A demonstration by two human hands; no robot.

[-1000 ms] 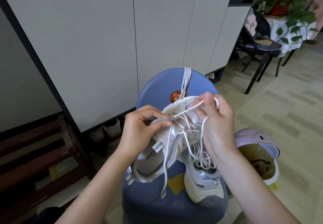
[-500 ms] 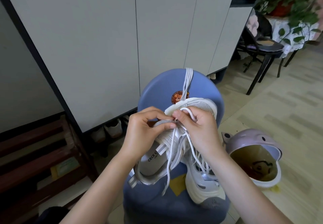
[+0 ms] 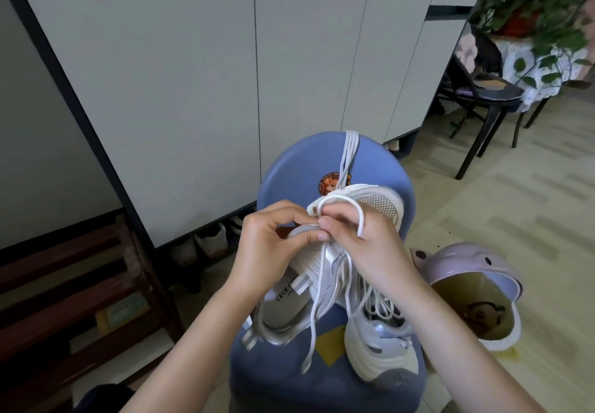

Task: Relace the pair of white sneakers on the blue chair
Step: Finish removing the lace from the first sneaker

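Since a second ago the right hand has come in from its raised, outward pull and now meets the left hand over the tongue of the held sneaker, and the lace that was drawn taut now arcs in a loose loop over the right fingers. The left hand grips the sneaker's collar, thumb pressed on the tongue edge; the right hand pinches the lace between thumb and fingertips, right against the left thumb. The sneaker is lifted above the seat of the blue chair, toe toward the backrest, one lace end dangling below it — the second sneaker lies on the seat just beside it, under the right wrist, loose lace piled in its opening. A spare lace hangs over the top of the backrest. On the floor to the right a pink lidded bin stands open, a cartoon face showing inside; what else it holds cannot be told.
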